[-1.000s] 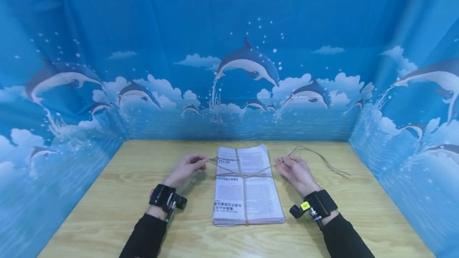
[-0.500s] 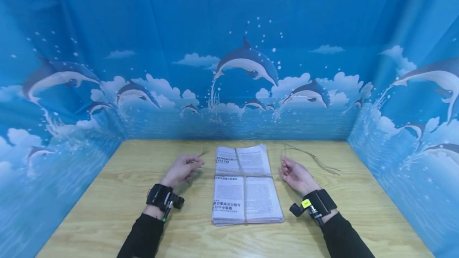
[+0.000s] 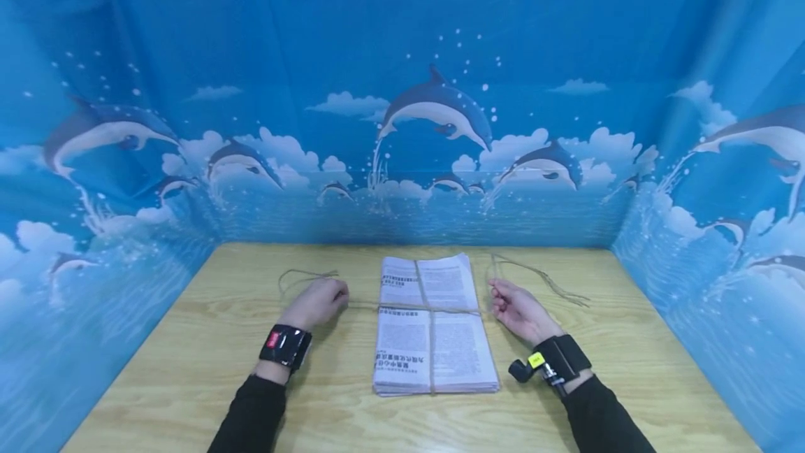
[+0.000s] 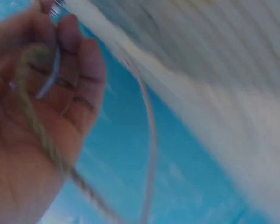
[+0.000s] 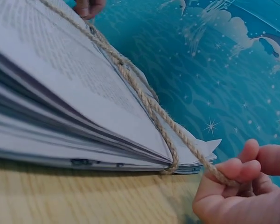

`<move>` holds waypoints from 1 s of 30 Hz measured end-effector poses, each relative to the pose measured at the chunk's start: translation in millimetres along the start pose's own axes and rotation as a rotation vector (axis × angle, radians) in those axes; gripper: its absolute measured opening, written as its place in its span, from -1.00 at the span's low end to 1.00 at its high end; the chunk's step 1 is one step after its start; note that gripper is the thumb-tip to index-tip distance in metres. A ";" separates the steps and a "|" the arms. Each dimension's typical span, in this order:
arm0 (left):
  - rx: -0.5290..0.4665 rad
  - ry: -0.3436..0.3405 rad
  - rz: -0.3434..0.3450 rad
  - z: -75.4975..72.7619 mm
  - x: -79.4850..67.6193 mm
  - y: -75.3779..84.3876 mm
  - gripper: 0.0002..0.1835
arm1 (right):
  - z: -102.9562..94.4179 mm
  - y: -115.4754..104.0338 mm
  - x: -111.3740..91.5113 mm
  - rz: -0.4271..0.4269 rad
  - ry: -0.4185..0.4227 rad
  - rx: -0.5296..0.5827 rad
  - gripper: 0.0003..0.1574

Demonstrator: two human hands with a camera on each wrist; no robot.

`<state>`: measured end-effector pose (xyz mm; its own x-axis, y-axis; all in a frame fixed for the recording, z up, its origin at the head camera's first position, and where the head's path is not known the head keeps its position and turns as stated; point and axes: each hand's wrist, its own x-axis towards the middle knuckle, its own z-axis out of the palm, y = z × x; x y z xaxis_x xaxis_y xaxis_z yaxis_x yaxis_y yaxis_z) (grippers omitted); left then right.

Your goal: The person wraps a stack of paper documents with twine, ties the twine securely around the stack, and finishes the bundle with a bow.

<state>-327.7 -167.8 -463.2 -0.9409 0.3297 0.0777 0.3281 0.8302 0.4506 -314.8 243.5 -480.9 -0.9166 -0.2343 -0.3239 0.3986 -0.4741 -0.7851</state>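
A stack of folded newspapers [image 3: 402, 348] lies on the table with jute twine [image 3: 432, 358] crossing over it both ways. To its left, my left hand [image 3: 317, 301] grips one end of the twine, pulled nearly straight from the stack. The left wrist view is blurred; twine [image 4: 49, 147] runs over the palm [image 4: 32, 172] into the curled fingers. At the stack's right side my right hand [image 3: 520, 310] pinches the other end. Its thumb and fingers [image 5: 252, 172] close on the twine [image 5: 191, 144] in the right wrist view, just off the paper's edge.
A loose tail of twine [image 3: 553, 285] trails over the table behind the right hand. Another tail [image 3: 302, 272] loops up behind the left hand. Blue dolphin-print curtain [image 3: 402, 215] borders the wooden table [image 3: 189, 369] at the back and sides.
The left hand has turned over, back upward, and drawn its twine end out low to the left. The raised twine ends now lie flatter across the stack. The right hand shifted slightly.
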 end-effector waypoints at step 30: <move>-0.127 -0.019 -0.184 1.1 4.1 14.1 -0.79 | 24.7 -19.2 6.4 -0.206 0.055 -0.798 -0.56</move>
<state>-326.9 -154.2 -457.5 -0.9817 0.1874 -0.0329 0.1365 0.8142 0.5643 -327.6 230.2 -454.9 -0.9776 -0.1563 -0.1412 0.0997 0.2470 -0.9639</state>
